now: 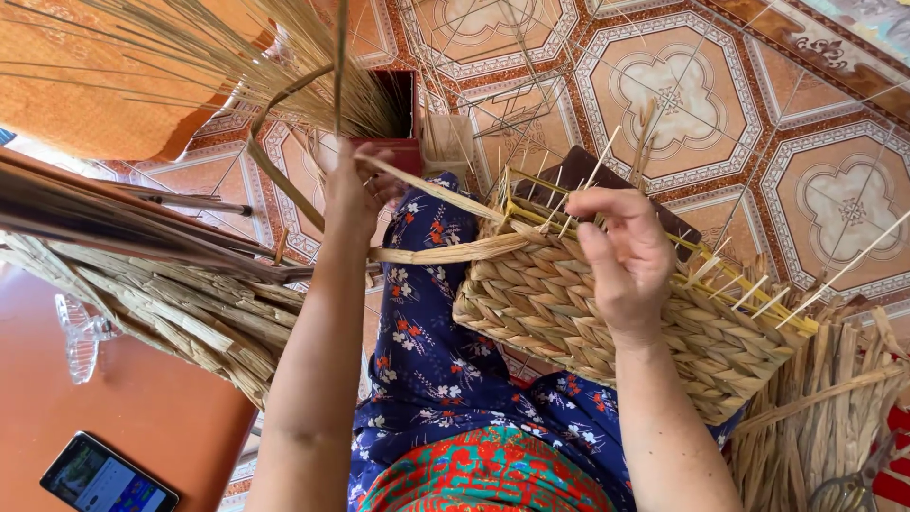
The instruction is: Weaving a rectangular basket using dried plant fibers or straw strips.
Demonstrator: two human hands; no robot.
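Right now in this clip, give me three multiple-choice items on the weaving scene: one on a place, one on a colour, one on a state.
1. Where does the phone lie?
A. bottom left, on the orange surface
B. on the basket
C. in the right hand

2. What colour is the floral cloth under the work?
A. green
B. dark blue
C. white

3. What is the left hand doing?
A. resting flat on the floor
B. holding scissors
C. pulling a flat straw strand that runs to the woven basket

Answers: 1 A, the phone rests face up near the bottom left corner. 2 B, the cloth is dark blue with small red and white flowers. 3 C, its grip is closed on the strand while the right hand sits on the basket rim.
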